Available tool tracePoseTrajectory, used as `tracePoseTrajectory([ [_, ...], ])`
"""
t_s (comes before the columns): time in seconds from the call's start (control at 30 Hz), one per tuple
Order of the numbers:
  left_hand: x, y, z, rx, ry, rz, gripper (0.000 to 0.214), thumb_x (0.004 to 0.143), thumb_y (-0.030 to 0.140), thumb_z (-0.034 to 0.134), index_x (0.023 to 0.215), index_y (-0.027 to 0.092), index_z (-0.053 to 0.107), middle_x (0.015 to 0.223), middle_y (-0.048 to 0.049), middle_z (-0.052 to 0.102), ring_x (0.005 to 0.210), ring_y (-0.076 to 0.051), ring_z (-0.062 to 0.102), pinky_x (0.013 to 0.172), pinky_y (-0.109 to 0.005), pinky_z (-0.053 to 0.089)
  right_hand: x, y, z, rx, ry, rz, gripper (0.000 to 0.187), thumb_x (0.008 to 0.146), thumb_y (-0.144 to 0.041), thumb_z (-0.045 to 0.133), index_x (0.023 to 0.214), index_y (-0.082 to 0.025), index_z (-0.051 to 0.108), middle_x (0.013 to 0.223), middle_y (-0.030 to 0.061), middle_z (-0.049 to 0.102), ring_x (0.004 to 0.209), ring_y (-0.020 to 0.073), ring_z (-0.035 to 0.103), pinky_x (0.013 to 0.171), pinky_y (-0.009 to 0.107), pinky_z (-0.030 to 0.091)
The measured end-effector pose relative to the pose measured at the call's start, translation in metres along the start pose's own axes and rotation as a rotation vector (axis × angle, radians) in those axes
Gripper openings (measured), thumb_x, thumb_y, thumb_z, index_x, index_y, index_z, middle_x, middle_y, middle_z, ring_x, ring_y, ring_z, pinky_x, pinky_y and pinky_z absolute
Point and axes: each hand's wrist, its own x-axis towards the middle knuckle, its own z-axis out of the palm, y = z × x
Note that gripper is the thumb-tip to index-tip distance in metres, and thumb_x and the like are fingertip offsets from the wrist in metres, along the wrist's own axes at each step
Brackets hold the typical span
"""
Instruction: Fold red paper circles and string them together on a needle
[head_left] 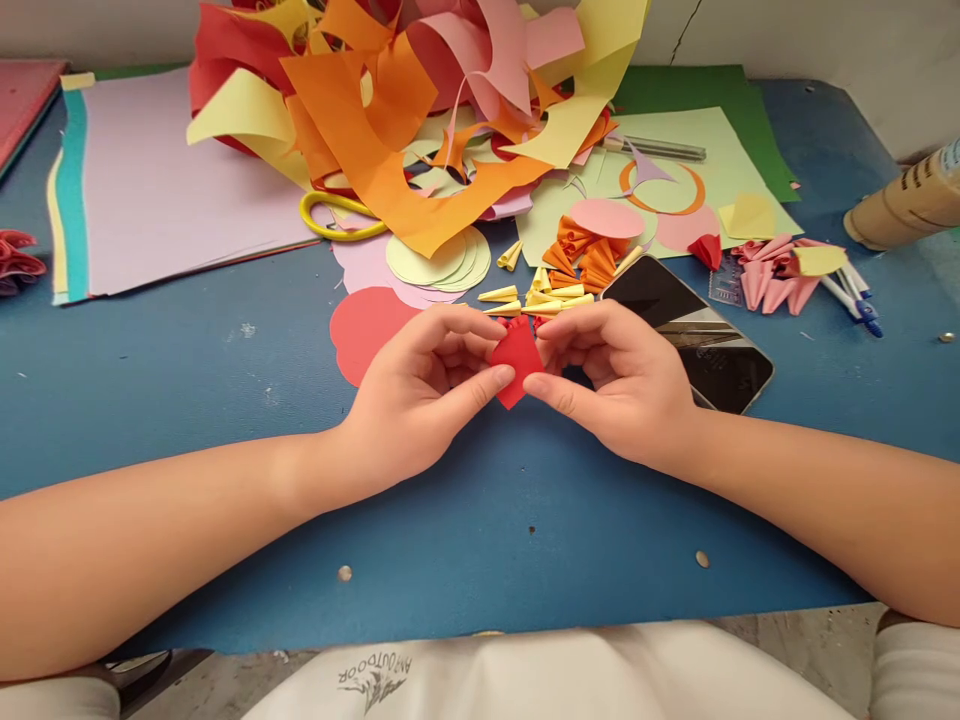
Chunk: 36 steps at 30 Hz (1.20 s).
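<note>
A small folded piece of red paper (pixel 517 362) is pinched between my two hands above the blue table. My left hand (pixel 420 390) grips its left side, with the thumb on the near face. On the other side my right hand (pixel 619 385) has thumb and fingers closed at its right edge. The paper's top edge looks pleated, and its lower end comes to a point. Just beyond my fingers lie several rolled yellow paper cones (pixel 551 298) and folded orange paper pieces (pixel 581 252). Red paper circles (pixel 371 335) are partly covered by my left hand.
Paper scraps (pixel 420 200) pile up at the back, with yellow-handled scissors (pixel 341 217) beneath. A phone (pixel 694 335) lies beside my right hand. Coloured sheets (pixel 180 190) are stacked at left. Pink folded pieces (pixel 776 275), pens (pixel 855 295) and a brown bottle (pixel 907 195) are at right.
</note>
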Motion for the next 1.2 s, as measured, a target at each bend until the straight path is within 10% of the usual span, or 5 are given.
tracePoseTrajectory([
  [0.27, 0.0033, 0.0058, -0.0017, -0.090, 0.011, -0.121, 0.043, 0.084, 0.043, 0.114, 0.112, 0.025, 0.086, 0.110, -0.0067, 0.094, 0.102, -0.027, 0.092, 0.094, -0.043, 0.080, -0.0026, 0.0043, 0.0007, -0.041, -0.040, -0.055, 0.034, 0.105, -0.025, 0.094, 0.138, -0.027, 0.082, 0.107, 0.0035, 0.092, 0.090, 0.0199, 0.089, 0.083, 0.034, 0.077],
  [0.87, 0.0026, 0.0011, -0.0003, -0.041, 0.039, -0.056, 0.051, 0.086, 0.035, 0.111, 0.115, 0.027, 0.071, 0.092, 0.0007, 0.086, 0.085, -0.020, 0.087, 0.080, -0.034, 0.074, -0.0028, 0.0029, -0.0004, -0.019, -0.030, -0.054, 0.022, 0.107, -0.030, 0.094, 0.126, -0.026, 0.083, 0.108, 0.0044, 0.092, 0.083, 0.0173, 0.085, 0.076, 0.030, 0.073],
  [1.2, -0.0008, 0.0004, -0.0018, 0.022, 0.032, -0.020, 0.028, 0.086, 0.039, 0.111, 0.102, 0.026, 0.092, 0.106, -0.0069, 0.088, 0.094, -0.022, 0.080, 0.088, -0.041, 0.072, 0.0004, 0.0039, -0.0030, -0.153, 0.006, -0.004, 0.011, 0.103, -0.036, 0.095, 0.100, -0.027, 0.089, 0.096, 0.0067, 0.085, 0.088, 0.0235, 0.077, 0.077, 0.039, 0.070],
])
